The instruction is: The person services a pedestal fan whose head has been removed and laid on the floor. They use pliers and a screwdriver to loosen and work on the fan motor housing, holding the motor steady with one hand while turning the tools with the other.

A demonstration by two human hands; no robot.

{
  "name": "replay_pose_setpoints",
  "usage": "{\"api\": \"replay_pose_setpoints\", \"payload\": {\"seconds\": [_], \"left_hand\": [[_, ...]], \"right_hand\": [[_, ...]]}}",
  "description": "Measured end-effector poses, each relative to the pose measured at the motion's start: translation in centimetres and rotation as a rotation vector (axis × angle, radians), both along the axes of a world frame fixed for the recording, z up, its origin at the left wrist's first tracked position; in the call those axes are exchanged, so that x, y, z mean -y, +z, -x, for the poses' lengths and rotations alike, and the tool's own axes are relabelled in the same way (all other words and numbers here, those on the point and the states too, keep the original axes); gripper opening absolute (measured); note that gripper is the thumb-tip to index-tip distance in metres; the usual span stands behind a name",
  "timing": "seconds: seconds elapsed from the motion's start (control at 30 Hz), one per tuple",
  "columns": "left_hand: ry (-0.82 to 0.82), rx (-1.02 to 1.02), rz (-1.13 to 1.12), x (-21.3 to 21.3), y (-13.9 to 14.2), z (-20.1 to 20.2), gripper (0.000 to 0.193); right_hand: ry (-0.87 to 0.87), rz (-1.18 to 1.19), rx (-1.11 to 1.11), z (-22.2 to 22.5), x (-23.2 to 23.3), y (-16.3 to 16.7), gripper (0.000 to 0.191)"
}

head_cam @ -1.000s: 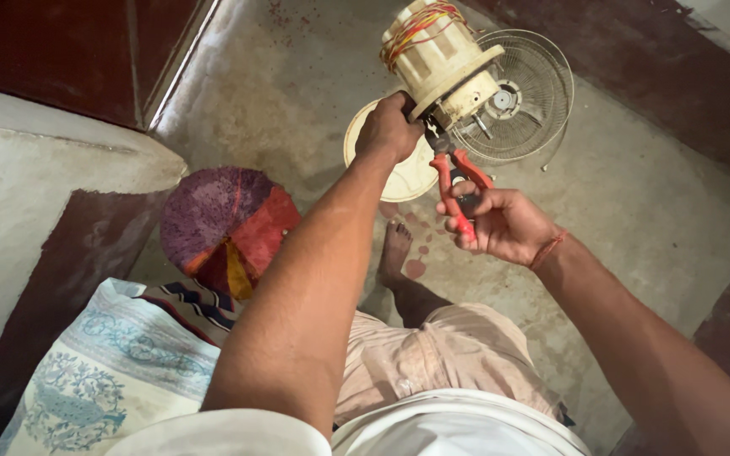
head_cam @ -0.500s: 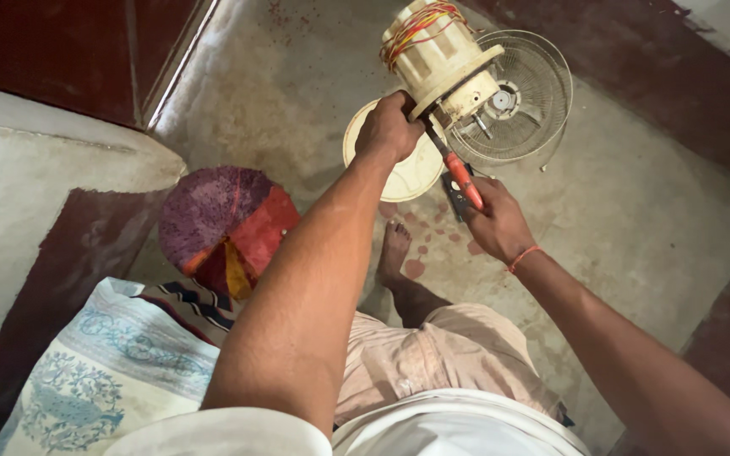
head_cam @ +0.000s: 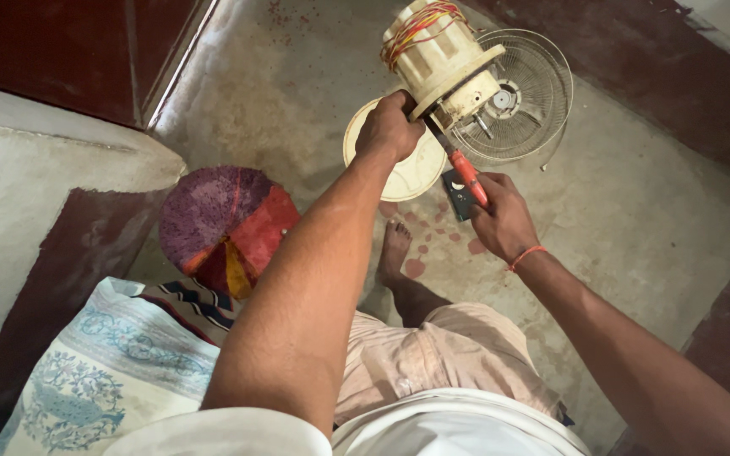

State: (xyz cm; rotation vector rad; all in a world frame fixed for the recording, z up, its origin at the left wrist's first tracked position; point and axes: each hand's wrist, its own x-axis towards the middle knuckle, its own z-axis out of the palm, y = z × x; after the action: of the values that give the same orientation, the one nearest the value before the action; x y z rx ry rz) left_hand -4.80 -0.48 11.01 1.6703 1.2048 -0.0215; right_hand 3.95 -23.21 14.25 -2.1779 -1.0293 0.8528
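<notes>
Fan motor (head_cam: pixel 443 59), cream with coloured wiring, held up over a grey concrete floor (head_cam: pixel 635 219). Left hand (head_cam: pixel 390 127) grips its base; right hand (head_cam: pixel 500 215) grips a red-handled tool (head_cam: pixel 465 173) against it. Below lie a fan grille (head_cam: pixel 534 101), round plate (head_cam: pixel 407 173), and multicoloured cushion (head_cam: pixel 226 224).
</notes>
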Motion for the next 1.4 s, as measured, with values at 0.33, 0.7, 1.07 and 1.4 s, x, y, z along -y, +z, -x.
{"api": "replay_pose_setpoints", "payload": {"seconds": [0.33, 0.7, 1.07, 1.4], "left_hand": [[-0.019, 0.014, -0.040, -0.2, -0.9, 0.2, 0.033], [-0.016, 0.004, -0.050, -0.1, -0.5, 0.1, 0.033], [-0.002, -0.001, -0.014, 0.2, 0.0, 0.0, 0.034], [-0.005, 0.013, -0.026, 0.0, -0.3, 0.0, 0.033]], "right_hand": [[-0.301, 0.137, -1.445, -2.2, -1.6, 2.8, 0.043], [-0.083, 0.112, -0.346, -1.0, 0.4, -1.8, 0.048], [0.086, -0.051, 0.013, -1.1, 0.7, -1.5, 0.046], [-0.341, 0.105, -1.451, -2.0, -0.9, 1.2, 0.030]]}}
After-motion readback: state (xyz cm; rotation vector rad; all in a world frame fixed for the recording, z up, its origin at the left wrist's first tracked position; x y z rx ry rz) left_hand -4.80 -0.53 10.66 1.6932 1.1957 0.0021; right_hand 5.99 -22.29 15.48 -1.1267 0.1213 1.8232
